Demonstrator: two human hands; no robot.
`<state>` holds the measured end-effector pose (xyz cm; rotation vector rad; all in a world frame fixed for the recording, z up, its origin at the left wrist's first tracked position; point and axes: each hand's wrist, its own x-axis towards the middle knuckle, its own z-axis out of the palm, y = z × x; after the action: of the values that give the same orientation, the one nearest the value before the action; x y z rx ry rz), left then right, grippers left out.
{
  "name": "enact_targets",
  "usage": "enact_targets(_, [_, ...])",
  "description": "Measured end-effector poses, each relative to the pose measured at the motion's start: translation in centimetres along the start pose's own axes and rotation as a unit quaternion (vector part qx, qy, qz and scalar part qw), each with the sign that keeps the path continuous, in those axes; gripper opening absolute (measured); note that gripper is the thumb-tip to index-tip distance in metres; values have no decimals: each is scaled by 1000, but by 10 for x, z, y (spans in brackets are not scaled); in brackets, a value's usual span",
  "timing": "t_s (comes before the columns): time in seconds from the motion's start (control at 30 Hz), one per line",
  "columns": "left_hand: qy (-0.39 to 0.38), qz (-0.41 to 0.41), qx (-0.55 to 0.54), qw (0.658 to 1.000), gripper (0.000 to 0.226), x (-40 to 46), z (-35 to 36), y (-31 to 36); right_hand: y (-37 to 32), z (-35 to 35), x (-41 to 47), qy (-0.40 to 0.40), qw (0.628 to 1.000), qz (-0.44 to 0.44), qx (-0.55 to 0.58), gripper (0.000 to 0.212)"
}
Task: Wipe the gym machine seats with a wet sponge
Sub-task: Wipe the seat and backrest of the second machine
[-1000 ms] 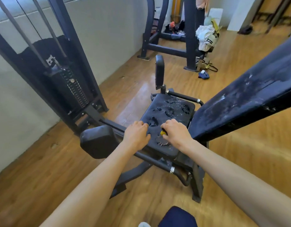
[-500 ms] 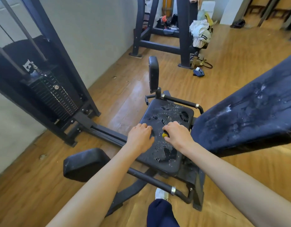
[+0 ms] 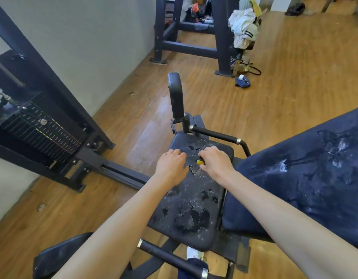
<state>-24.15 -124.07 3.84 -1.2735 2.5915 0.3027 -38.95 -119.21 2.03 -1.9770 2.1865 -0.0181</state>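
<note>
The machine's black seat pad [image 3: 191, 210] is worn, cracked and wet, with droplets and dark patches on it. My right hand [image 3: 215, 163] is closed on a yellow sponge [image 3: 200, 162] pressed against the far part of the seat; only a small bit of the sponge shows. My left hand [image 3: 171, 167] rests fist-like on the seat's left edge, holding nothing that I can see. The dark blue backrest [image 3: 307, 178] at the right is streaked with wet marks.
A weight stack [image 3: 41, 133] in a black frame stands at the left by the wall. A knee pad [image 3: 175, 95] rises beyond the seat, with handle bars [image 3: 216, 134] around it. Another machine frame [image 3: 191, 47], clothes and bags [image 3: 244, 27] lie farther off on the wood floor.
My view has moved closer and over the seat. Both hands have slid toward the seat's far end, the right one carrying the sponge along the pad.
</note>
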Motion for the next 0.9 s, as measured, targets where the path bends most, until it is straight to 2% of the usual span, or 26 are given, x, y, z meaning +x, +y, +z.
enact_targets(0.33, [-32, 34, 12, 999, 40, 63, 9, 27, 48, 10, 26, -24, 999, 44, 6, 15])
enact_targets(0.67, [-61, 54, -22, 996, 42, 125, 32, 32, 78, 45, 41, -60, 990, 117, 57, 12])
enact_targets(0.9, [-84, 72, -44, 993, 45, 160, 66, 32, 92, 77, 56, -46, 978, 183, 92, 14])
